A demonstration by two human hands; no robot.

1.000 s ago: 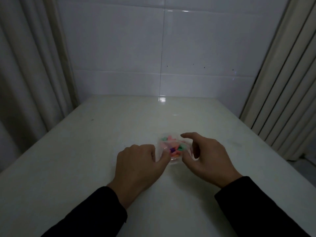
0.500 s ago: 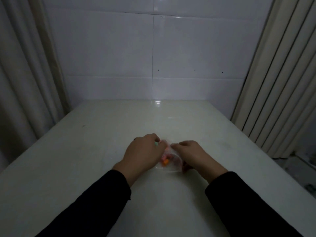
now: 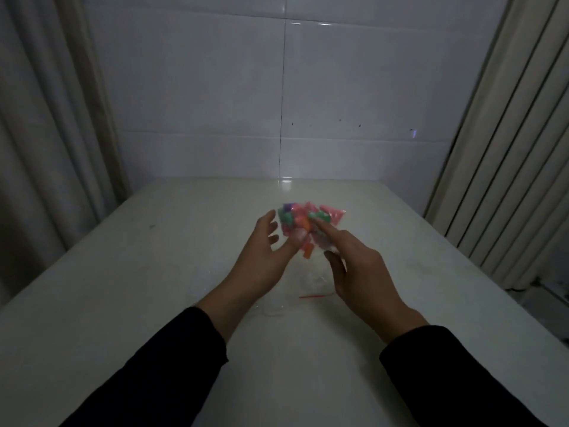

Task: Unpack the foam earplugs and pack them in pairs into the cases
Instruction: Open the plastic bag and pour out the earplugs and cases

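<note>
Since half a second ago both hands have lifted apart from their huddle over the bag, and the clear plastic bag (image 3: 308,269) now stands taller between them, its bulge of foam earplugs (image 3: 303,223) raised toward the far edge of the tabletop (image 3: 123,288). The left hand (image 3: 261,257) is spread, fingers straight, its fingertips against the left side of the earplug cluster. The right hand (image 3: 357,266) has its forefinger stretched onto the top of the cluster while the thumb reaches in from below; whether it actually pinches the plastic I cannot tell, since the frame is blurred. The bag's red-striped mouth lies near the middle of the tabletop, just beside the right wrist. Both arms wear dark sleeves (image 3: 172,365).
</note>
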